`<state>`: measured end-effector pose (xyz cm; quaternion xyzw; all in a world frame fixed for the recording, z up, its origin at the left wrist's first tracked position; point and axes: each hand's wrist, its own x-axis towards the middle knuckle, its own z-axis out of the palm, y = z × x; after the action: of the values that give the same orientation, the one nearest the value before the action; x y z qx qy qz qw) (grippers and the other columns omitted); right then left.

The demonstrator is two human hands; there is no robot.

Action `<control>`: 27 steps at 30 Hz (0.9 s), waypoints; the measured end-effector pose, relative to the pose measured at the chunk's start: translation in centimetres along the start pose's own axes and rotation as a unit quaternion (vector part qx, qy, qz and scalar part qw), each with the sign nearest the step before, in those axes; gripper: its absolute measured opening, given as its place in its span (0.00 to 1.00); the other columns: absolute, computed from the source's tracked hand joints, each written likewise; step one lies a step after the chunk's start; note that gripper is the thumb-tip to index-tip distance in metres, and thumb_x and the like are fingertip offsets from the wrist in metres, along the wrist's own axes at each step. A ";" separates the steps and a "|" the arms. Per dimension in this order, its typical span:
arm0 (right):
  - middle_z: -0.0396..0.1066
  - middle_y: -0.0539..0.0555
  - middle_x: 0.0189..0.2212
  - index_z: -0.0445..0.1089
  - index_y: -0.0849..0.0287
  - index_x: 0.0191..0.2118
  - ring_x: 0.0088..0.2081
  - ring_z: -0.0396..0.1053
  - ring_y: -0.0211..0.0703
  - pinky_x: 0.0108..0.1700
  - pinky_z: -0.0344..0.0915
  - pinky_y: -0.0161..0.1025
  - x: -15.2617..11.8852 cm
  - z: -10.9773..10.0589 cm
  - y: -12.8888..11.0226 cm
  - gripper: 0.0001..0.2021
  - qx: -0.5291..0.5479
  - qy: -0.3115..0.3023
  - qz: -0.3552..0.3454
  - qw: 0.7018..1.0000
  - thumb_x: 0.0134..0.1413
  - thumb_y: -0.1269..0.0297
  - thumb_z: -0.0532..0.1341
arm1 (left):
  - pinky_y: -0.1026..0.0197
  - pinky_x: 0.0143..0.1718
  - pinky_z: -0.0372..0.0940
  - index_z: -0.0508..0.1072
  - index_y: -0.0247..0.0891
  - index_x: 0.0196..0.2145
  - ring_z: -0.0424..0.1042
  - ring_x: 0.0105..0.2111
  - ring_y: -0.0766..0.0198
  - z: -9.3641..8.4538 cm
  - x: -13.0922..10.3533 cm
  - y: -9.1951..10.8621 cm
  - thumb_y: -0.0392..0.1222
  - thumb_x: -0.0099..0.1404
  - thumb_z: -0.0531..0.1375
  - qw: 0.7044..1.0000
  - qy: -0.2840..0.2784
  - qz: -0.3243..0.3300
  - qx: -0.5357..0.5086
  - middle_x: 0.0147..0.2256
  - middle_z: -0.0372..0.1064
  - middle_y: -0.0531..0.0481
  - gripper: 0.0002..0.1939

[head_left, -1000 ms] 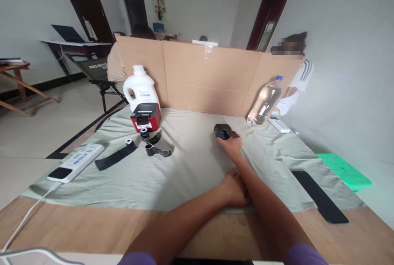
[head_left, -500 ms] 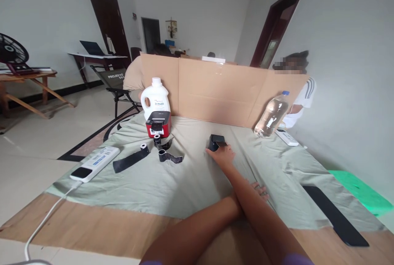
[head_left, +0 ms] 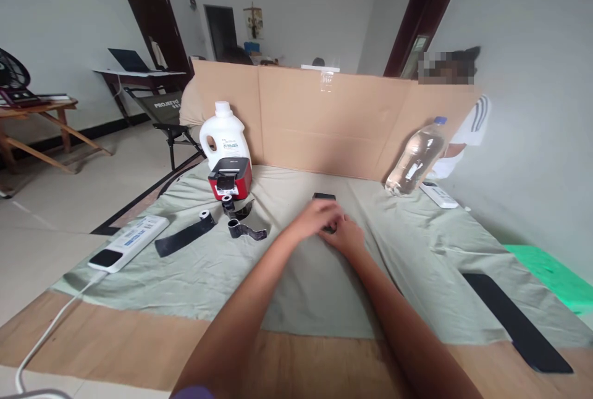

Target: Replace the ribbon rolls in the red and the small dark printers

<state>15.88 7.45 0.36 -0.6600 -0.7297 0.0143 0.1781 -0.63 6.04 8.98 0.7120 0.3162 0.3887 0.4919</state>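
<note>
A small black box (head_left: 324, 196) rests on the cloth in front of me, mostly covered by my hands. My right hand (head_left: 347, 238) is closed around its near right side. Over its near side reaches my left hand (head_left: 311, 218), with fingers bent toward the right hand and smeared by motion, so their grip is unclear. Left of my hands lie a curled black strip on a core (head_left: 248, 230), another black roll (head_left: 227, 203) and a black roll with its strip laid out (head_left: 185, 237). Behind them stands a red and black label printer (head_left: 230, 178) with a black strip at its front.
A white jug (head_left: 225, 133) stands behind the printer, before a cardboard panel (head_left: 319, 121). A clear bottle (head_left: 417, 158) leans at the right. White power strips (head_left: 132, 243) lie at both sides. A flat black object (head_left: 516, 322) lies front right. A person (head_left: 470, 121) sits beyond.
My left hand has come from under the right forearm up to the black box, so my arms no longer cross. The right hand stays at the box. The view has shifted slightly.
</note>
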 end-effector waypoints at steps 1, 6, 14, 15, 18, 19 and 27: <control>0.72 0.64 0.39 0.68 0.61 0.47 0.38 0.73 0.59 0.35 0.61 0.44 -0.1 0.2 -0.2 0.35 -0.002 0.004 0.010 1.000 0.47 0.33 0.62 | 0.61 0.43 0.69 0.75 0.38 0.35 0.76 0.38 0.62 -1.3 0.4 -1.1 0.42 0.66 0.52 0.993 0.121 -0.003 -0.014 0.35 0.77 0.48 0.12; 0.72 0.62 0.41 0.68 0.60 0.48 0.45 0.69 0.59 0.42 0.60 0.45 0.0 1.0 -0.1 0.33 -0.024 0.037 -0.008 0.999 0.50 0.34 0.60 | 0.52 0.64 0.55 0.66 0.37 0.57 0.61 0.64 0.57 -2.2 1.9 -8.2 0.38 0.68 0.51 0.955 0.274 -0.099 -0.057 0.63 0.63 0.40 0.20; 0.66 0.70 0.55 0.57 0.68 0.64 0.54 0.60 0.64 0.52 0.53 0.52 0.6 2.3 0.6 0.43 -0.024 0.048 -0.018 0.998 0.54 0.35 0.57 | 0.57 0.69 0.48 0.63 0.34 0.64 0.56 0.66 0.58 -0.4 1.6 -11.4 0.46 0.72 0.49 0.962 0.233 -0.122 0.075 0.65 0.59 0.43 0.26; 0.65 0.70 0.56 0.56 0.68 0.64 0.55 0.59 0.64 0.53 0.52 0.52 0.6 2.3 0.6 0.43 -0.016 0.041 -0.017 0.999 0.54 0.36 0.57 | 0.57 0.68 0.48 0.63 0.34 0.64 0.57 0.66 0.58 -0.4 1.4 -11.3 0.47 0.72 0.49 0.961 0.230 -0.123 0.097 0.64 0.60 0.44 0.27; 0.64 0.69 0.58 0.55 0.66 0.65 0.58 0.57 0.64 0.55 0.50 0.52 0.6 2.0 0.6 0.42 0.007 0.019 -0.017 1.000 0.55 0.37 0.57 | 0.56 0.68 0.49 0.62 0.35 0.65 0.59 0.65 0.57 -0.4 1.0 -10.9 0.49 0.73 0.48 0.956 0.216 -0.128 0.152 0.64 0.61 0.43 0.28; 0.64 0.69 0.59 0.55 0.66 0.65 0.58 0.57 0.64 0.56 0.50 0.52 0.6 1.9 0.6 0.42 0.014 0.013 -0.018 1.000 0.56 0.37 0.57 | 0.55 0.68 0.50 0.62 0.34 0.65 0.60 0.64 0.56 -0.3 0.9 -10.7 0.50 0.73 0.48 0.954 0.211 -0.130 0.168 0.63 0.61 0.42 0.28; 0.65 0.67 0.59 0.55 0.64 0.65 0.60 0.55 0.65 0.57 0.48 0.54 0.9 2.1 0.8 0.41 0.035 -0.007 -0.016 0.999 0.55 0.38 0.57 | 0.52 0.66 0.52 0.59 0.34 0.66 0.61 0.64 0.53 -0.3 0.6 -10.3 0.48 0.73 0.47 0.942 0.180 -0.126 0.255 0.64 0.60 0.41 0.28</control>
<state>16.03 8.85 -1.58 -0.6415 -0.7405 0.0418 0.1957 -1.31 9.95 -0.51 0.6862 0.5749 0.3519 0.2734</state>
